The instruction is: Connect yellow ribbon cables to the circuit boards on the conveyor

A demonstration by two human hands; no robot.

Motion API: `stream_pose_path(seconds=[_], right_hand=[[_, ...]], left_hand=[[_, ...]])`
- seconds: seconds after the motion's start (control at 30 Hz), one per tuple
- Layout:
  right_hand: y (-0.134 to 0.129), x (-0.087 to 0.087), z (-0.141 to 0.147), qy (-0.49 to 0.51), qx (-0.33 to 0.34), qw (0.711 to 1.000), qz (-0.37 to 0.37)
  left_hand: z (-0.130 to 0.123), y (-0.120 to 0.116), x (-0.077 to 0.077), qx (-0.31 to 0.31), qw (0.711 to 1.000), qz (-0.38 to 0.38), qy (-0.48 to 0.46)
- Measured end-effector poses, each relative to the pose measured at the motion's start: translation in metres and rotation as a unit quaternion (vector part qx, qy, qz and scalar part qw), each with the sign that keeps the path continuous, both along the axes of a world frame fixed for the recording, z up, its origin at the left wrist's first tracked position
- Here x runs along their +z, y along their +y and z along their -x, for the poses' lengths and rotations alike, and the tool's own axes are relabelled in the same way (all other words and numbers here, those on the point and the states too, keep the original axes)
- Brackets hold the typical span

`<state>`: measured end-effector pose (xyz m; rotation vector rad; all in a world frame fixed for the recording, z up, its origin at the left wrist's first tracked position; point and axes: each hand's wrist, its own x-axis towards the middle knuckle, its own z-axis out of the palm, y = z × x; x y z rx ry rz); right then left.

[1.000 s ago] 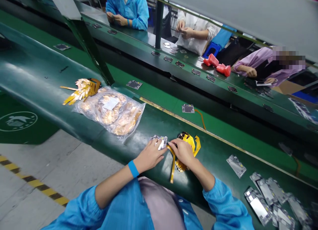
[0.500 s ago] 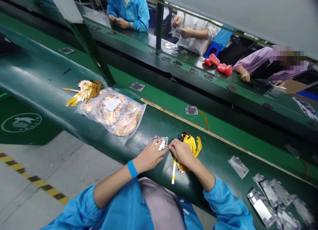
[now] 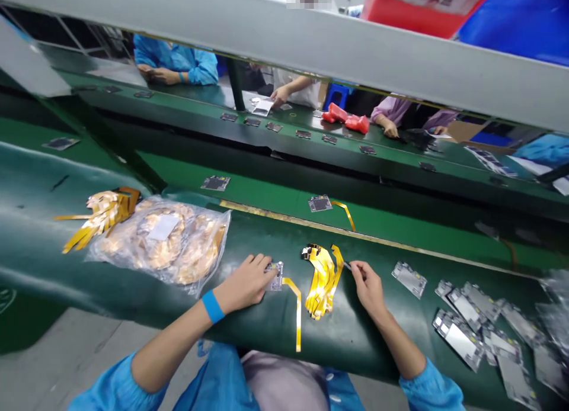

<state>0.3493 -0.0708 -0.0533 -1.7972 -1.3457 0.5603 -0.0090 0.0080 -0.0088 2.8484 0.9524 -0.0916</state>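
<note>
Having left PCB [image 3: 276, 278]: R hand [image 3: 368, 289].

Electronics factory, circuit boards [image 3: 276, 282], conveyor [image 3: 262, 190], co-workers [image 3: 202, 66]

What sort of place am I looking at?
Probably an electronics assembly line: circuit boards spaced along a green strip, a bundle of yellow flat cables on the near bench, and co-workers across from it.

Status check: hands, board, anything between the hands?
Left hand on circuit board; right hand pinching small dark item, identity unclear. Yellow ribbon at circuit board's edge. Ribbon pile between hands.
</note>
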Motion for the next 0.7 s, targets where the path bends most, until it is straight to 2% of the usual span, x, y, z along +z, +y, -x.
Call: stream_pose_path(seconds=[0.13, 0.23, 0.3, 0.37, 0.4, 0.47, 0.5, 0.53, 0.6, 0.7], right_hand=[[-0.011, -0.013, -0.015, 0.029, -0.073, 0.997, -0.019], [-0.011, -0.016, -0.013, 0.043, -0.076, 0.996, -0.029], [-0.010, -0.015, -0.012, 0.045, -0.067, 0.996, -0.031], [-0.009, -0.014, -0.011, 0.044, -0.060, 0.997, -0.033], [-0.009, -0.014, -0.011, 0.044, -0.057, 0.997, -0.035], [-0.009, -0.014, -0.011, 0.046, -0.054, 0.997, -0.039], [-0.010, -0.014, -0.011, 0.049, -0.053, 0.996, -0.042], [-0.010, -0.014, -0.011, 0.055, -0.054, 0.996, -0.043], [-0.009, -0.015, -0.010, 0.074, -0.053, 0.995, -0.043], [-0.008, -0.017, -0.007, 0.102, -0.057, 0.992, -0.038]], left_hand=[[0.008, 0.022, 0.019, -0.045, 0.999, -0.004, -0.017], [0.006, 0.058, 0.041, -0.041, 0.998, -0.024, -0.044], [-0.003, 0.091, 0.057, -0.018, 0.997, -0.052, -0.057], [-0.015, 0.123, 0.068, 0.054, 0.991, -0.108, -0.062], [-0.022, 0.137, 0.071, 0.108, 0.981, -0.144, -0.067], [-0.033, 0.157, 0.070, 0.213, 0.952, -0.201, -0.089], [-0.037, 0.161, 0.066, 0.238, 0.943, -0.210, -0.094], [-0.039, 0.162, 0.061, 0.247, 0.942, -0.208, -0.095], [-0.042, 0.156, 0.046, 0.227, 0.954, -0.178, -0.085], [-0.041, 0.133, 0.022, 0.195, 0.972, -0.108, -0.080]])
